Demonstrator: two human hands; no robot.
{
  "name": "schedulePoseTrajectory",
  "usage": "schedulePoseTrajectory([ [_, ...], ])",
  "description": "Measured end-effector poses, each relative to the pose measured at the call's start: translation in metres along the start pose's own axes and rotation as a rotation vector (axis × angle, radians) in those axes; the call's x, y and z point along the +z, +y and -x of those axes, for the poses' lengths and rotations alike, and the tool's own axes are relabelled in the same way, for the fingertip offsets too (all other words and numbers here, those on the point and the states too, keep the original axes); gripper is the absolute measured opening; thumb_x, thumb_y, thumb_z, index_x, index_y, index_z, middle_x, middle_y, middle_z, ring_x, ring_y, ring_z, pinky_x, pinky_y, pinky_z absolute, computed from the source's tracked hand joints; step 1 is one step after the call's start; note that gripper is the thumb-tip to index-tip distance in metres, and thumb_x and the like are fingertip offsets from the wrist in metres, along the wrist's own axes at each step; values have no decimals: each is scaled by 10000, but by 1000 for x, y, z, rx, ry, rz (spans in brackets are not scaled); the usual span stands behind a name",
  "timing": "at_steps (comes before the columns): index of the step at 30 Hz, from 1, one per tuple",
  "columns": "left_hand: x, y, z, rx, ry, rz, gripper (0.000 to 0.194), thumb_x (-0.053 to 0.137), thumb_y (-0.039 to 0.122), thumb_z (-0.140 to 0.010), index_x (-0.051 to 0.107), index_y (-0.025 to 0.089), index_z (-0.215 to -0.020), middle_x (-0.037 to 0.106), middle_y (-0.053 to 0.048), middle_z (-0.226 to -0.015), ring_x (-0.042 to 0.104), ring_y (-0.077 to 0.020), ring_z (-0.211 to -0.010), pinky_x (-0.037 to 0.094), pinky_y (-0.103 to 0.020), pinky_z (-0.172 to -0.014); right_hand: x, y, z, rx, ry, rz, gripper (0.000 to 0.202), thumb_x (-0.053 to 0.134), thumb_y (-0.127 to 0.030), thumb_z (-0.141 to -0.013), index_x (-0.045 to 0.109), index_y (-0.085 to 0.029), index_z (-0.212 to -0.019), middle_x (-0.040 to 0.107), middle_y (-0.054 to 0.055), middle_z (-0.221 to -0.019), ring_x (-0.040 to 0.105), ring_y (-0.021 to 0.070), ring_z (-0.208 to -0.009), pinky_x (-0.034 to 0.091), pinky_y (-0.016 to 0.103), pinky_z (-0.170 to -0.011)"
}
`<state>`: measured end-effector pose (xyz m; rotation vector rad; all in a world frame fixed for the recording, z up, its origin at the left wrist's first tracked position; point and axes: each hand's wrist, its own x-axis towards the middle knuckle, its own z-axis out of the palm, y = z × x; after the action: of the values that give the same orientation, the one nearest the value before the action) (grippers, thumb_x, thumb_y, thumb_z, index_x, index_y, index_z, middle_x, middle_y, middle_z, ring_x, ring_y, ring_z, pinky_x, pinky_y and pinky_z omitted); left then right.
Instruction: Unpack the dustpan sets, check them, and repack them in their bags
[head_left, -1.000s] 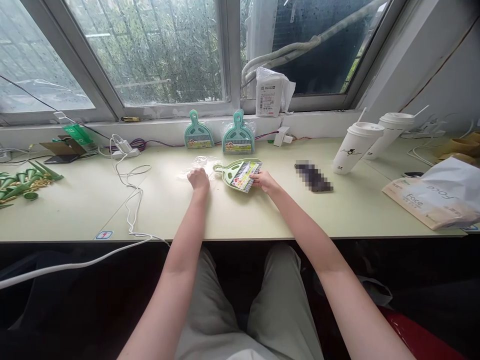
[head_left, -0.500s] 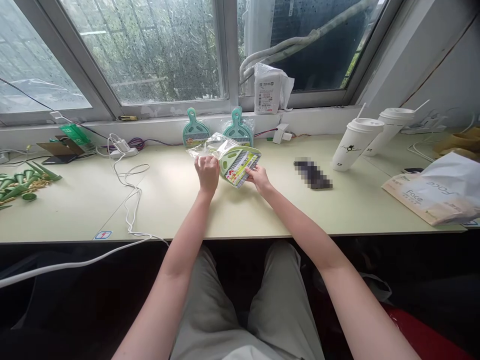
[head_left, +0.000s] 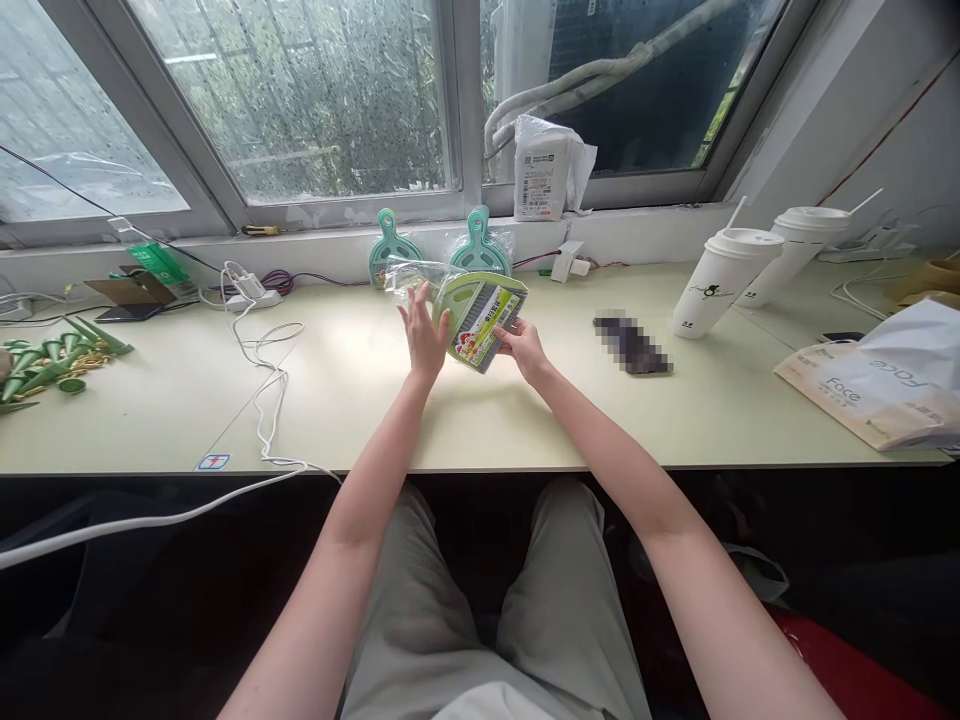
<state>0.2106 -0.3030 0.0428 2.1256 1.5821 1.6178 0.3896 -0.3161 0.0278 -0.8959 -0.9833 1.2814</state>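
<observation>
A small green dustpan and brush set (head_left: 486, 318) with a printed label is held tilted above the table, its handle end in a clear plastic bag (head_left: 411, 275). My right hand (head_left: 521, 350) grips the lower right edge, thumb on the front. At the opposite side my left hand (head_left: 426, 335) has its fingers stretched out and apart against the clear bag, with the thumb by the pan's left edge. Behind stand two teal dustpan sets, one on the left (head_left: 388, 250) and one on the right (head_left: 480, 245), handles up against the sill.
To the right lie a blurred dark object (head_left: 632, 345), two white lidded cups (head_left: 724, 280) with straws, and a paper bag (head_left: 847, 395). White cables (head_left: 274, 400) cross the left side, near green cone-shaped pieces (head_left: 56, 365). A white package (head_left: 544, 180) rests on the sill.
My left hand has loosened from a closed hold on the clear bag, and its fingers are now spread. The right hand keeps its grip. The view has shifted slightly.
</observation>
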Motion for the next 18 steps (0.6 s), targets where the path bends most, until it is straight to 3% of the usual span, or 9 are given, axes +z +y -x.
schedulePoseTrajectory([
  [6,15,2,4,137,-211,161,524,380,410,-977,449,229,-1463,299,-69,-1611,116,-218,-1547,88,-466,-1280,8,0,6,-27,-23,73,312,827,-287,-733,638,-201,-966,756,30,-914,726,207,-920,632,400,-837],
  [9,17,9,8,160,-182,174,517,328,419,-995,460,229,-1457,320,-65,-1603,149,-209,-1542,81,-452,-1284,9,1,7,-50,-4,77,306,807,-287,-751,624,-204,-982,753,31,-951,724,201,-925,633,390,-835],
  [11,12,12,8,82,-28,128,523,291,416,-1006,413,237,-1482,293,-61,-1615,122,-195,-1546,53,-451,-1287,8,0,8,-74,17,61,262,771,-263,-788,608,-204,-984,752,35,-974,721,197,-940,629,386,-849],
  [14,6,10,3,-177,220,34,603,315,477,-1001,230,252,-1554,186,-87,-1646,55,-205,-1554,95,-480,-1283,7,-4,9,-100,57,28,205,723,-237,-831,588,-209,-982,749,39,-1002,710,196,-995,620,389,-880],
  [16,6,7,-1,-357,204,121,673,347,548,-980,166,261,-1562,199,-113,-1637,122,-225,-1547,223,-475,-1259,7,-7,10,-107,71,13,193,713,-239,-838,580,-210,-975,745,40,-1014,702,198,-1024,618,393,-890],
  [18,11,4,-3,-479,10,414,683,372,598,-959,253,242,-1530,335,-138,-1579,296,-247,-1496,362,-451,-1199,7,-7,10,-106,74,3,203,717,-255,-835,575,-211,-972,743,41,-1016,697,201,-1039,620,391,-887],
])
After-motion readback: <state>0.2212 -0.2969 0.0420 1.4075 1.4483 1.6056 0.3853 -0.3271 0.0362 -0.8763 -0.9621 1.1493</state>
